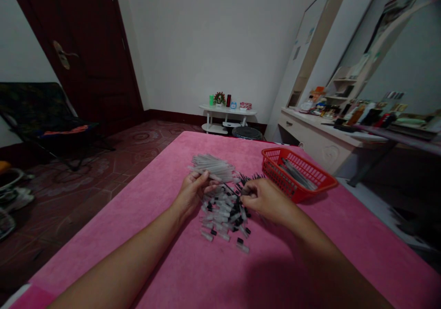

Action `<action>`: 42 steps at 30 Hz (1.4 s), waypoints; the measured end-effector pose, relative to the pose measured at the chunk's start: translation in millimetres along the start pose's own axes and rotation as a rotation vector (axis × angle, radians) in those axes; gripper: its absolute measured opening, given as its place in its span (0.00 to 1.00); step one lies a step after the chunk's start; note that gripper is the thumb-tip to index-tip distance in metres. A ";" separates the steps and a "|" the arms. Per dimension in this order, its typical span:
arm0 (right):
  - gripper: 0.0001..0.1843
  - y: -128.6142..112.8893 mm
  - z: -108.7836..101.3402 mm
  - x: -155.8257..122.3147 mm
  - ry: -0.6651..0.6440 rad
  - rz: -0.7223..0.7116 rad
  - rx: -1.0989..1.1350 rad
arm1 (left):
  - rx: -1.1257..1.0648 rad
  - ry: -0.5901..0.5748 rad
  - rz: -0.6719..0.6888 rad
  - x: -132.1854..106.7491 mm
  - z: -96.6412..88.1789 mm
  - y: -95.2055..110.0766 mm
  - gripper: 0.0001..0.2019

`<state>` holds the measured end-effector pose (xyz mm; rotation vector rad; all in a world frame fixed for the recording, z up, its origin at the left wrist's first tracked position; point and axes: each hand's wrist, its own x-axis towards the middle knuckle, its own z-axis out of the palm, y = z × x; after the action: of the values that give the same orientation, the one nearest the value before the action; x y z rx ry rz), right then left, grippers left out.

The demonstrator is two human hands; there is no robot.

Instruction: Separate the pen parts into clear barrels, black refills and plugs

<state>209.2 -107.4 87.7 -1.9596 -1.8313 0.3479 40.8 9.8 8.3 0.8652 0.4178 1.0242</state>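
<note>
My left hand [195, 190] is at the near-left side of a pile of translucent pen barrels [215, 164], thumb and fingers pinched on one slim translucent barrel [214, 177]. To its right, my right hand [263, 197] is closed, with thumb and forefinger together by a thin dark stick-like piece [231, 189] that spans the gap between the hands. What else its fingers cover is hidden. Below both hands spreads a heap of clear caps [220, 214] mixed with small black plugs [240, 240]. Thin dark pointed parts [244, 178] lie just beyond my right hand.
A red plastic basket [303, 193] holding several slim pens [296, 173] stands right of my right hand. Everything rests on a pink cloth-covered table [165, 263]. Beyond are a small white stand [227, 110], a cluttered dresser [320, 129] and a folding chair [44, 111].
</note>
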 end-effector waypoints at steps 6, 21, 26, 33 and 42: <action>0.08 0.0 2.4 0.5 0.016 -0.012 0.047 | 0.018 -0.100 -0.087 -6.0 4.0 -4.7 0.11; 0.04 35.7 13.1 8.3 -0.098 0.032 -0.046 | -0.433 0.340 -0.119 -0.4 16.0 15.1 0.12; 0.06 33.8 23.5 5.3 -0.161 0.144 -0.343 | -0.338 0.284 -0.102 -2.0 13.8 8.4 0.09; 0.05 33.6 30.7 5.5 -0.114 0.105 -0.376 | -0.180 0.167 -0.066 -3.3 9.8 0.7 0.02; 0.03 39.8 43.5 16.7 0.066 0.030 0.226 | -0.033 0.044 -0.053 -5.9 10.7 -6.3 0.10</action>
<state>225.7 -86.1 32.7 -1.8231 -1.6451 0.4725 48.6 -1.3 9.4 0.7991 0.4579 1.0002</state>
